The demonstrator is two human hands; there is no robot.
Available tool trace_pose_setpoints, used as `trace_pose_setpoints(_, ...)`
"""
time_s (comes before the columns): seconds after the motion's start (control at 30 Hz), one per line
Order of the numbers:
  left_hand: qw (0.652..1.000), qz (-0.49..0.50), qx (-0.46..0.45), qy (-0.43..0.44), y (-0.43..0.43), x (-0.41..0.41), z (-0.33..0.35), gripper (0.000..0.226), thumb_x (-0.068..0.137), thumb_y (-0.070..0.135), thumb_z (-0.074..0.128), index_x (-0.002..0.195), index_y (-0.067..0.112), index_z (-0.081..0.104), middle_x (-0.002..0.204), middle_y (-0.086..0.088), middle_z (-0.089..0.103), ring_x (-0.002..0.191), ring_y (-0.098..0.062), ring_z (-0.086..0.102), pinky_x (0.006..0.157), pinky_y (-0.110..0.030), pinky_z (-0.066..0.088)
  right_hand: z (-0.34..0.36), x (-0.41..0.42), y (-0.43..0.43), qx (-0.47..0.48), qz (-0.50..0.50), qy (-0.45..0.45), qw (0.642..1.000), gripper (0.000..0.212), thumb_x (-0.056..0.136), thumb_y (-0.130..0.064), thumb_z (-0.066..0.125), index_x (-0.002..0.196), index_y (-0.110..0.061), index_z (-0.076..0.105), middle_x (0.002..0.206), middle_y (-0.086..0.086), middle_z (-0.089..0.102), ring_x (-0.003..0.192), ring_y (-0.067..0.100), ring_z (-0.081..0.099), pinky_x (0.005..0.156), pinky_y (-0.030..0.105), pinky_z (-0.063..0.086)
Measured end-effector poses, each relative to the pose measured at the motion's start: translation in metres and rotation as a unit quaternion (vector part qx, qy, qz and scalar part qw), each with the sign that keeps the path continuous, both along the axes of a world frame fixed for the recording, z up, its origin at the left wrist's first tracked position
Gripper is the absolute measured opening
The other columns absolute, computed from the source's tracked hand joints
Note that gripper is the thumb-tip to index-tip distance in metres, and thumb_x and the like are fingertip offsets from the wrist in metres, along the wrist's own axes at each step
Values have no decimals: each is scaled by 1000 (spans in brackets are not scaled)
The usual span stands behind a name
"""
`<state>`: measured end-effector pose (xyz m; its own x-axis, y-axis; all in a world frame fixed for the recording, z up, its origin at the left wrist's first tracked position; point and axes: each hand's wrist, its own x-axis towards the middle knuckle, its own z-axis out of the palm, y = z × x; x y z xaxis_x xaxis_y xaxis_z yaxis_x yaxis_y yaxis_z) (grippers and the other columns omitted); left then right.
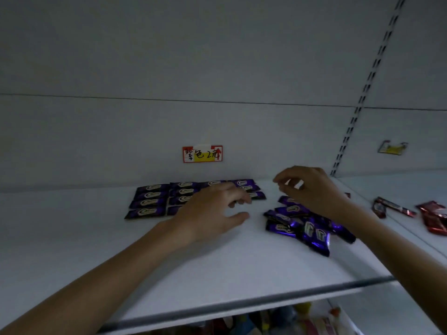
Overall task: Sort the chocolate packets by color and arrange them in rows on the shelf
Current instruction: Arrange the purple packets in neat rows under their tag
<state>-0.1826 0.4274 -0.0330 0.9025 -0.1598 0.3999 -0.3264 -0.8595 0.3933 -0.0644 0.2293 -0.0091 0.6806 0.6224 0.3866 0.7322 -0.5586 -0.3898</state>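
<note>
Several purple chocolate packets [150, 200] lie in neat rows at the back of the white shelf [217, 257]. My left hand [212, 209] hovers over the right part of these rows, fingers spread and relaxed, hiding some packets. A loose heap of purple packets [307, 228] lies to the right. My right hand [312, 189] hangs above that heap with fingers loosely curled and holds nothing. Several red packets [433, 217] lie on the neighbouring shelf section at far right.
A red and yellow price tag [202, 154] is stuck to the back wall above the rows. A slotted upright rail [362, 97] divides the shelf sections. Another tag [393, 148] sits beyond it. Below the shelf's front edge, mixed goods [290, 317] show on a lower level.
</note>
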Motion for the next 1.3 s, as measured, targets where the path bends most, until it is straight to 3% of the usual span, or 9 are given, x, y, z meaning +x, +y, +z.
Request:
trace_pose_setpoints(0.27, 997, -45, 60, 27, -57, 46, -16, 38, 88, 38, 55, 124, 26, 55, 121, 8, 57, 111, -9, 46, 93, -28, 39, -10, -17, -57, -102, -1, 25, 994, 14, 80, -30, 68, 93, -27, 69, 80, -18, 60, 73, -9, 54, 65, 5, 38)
trace_pose_setpoints(0.47, 994, -57, 97, 19, -55, 56, -23, 27, 93, 39, 48, 109, 26, 65, 114, 10, 62, 92, -3, 40, 80, -25, 34, -12, -23, -70, -176, 40, 66, 981, 42, 76, -47, 67, 116, -36, 57, 104, -25, 47, 92, -12, 45, 75, 8, 39)
trace_pose_setpoints(0.67, 1000, -19, -17, 2, -52, 55, -18, 27, 95, 27, 47, 95, 10, 68, 91, -1, 67, 81, -11, 58, 75, -24, 45, -14, -30, -69, -162, 27, 43, 986, 39, 77, -20, 65, 115, -28, 57, 109, -16, 52, 94, -3, 48, 75, -1, 36)
trace_pose_setpoints(0.77, 996, 2, -89, 15, -49, 48, -9, 24, 93, 17, 50, 115, 14, 60, 94, 4, 61, 87, -10, 57, 70, -7, 39, -19, -25, -68, -148, 1, -5, 989, 33, 77, -7, 60, 108, -18, 61, 107, -6, 58, 97, 8, 52, 77, 4, 37)
trace_pose_setpoints(0.87, 991, -10, -128, 38, -40, 38, -1, 37, 93, 11, 48, 129, 22, 49, 87, -4, 59, 80, -17, 57, 70, -18, 45, -21, -17, -66, -137, -23, -49, 989, 29, 74, 3, 59, 100, -8, 66, 103, 4, 62, 93, 17, 56, 76, 11, 42)
trace_pose_setpoints(0.93, 989, -7, -148, 30, -31, 29, 3, 33, 92, 9, 48, 120, 26, 55, 80, 4, 56, 70, -14, 56, 69, -25, 50, -14, -17, -59, -89, -39, -71, 993, 27, 72, 9, 59, 94, -4, 68, 99, 6, 63, 85, 18, 58, 72, 2, 38)
trace_pose_setpoints(1.07, 974, 59, -217, -2, -7, 14, 2, 21, 88, 7, 54, 90, 28, 59, 88, 9, 64, 84, -10, 63, 79, -32, 54, -2, -27, -25, 36, -4, -89, 995, 18, 74, 6, 67, 88, -4, 72, 99, -1, 59, 74, 5, 57, 73, -6, 34)
trace_pose_setpoints(1.17, 968, 101, -230, -6, 10, 4, -1, 17, 87, 7, 58, 82, 23, 57, 83, 1, 67, 73, -4, 66, 66, -20, 52, -7, -35, 9, 66, 64, -89, 992, 17, 74, 5, 67, 86, -6, 73, 98, 2, 60, 72, -5, 51, 71, -5, 34)
trace_pose_setpoints(1.3, 963, 152, -223, 4, 25, -11, -8, 17, 83, 10, 64, 77, 23, 56, 70, 3, 65, 58, 2, 60, 56, -10, 43, -25, -32, 37, 13, 134, -42, 990, 12, 78, 1, 67, 85, -7, 72, 98, 4, 59, 78, 4, 54, 76, 4, 42)
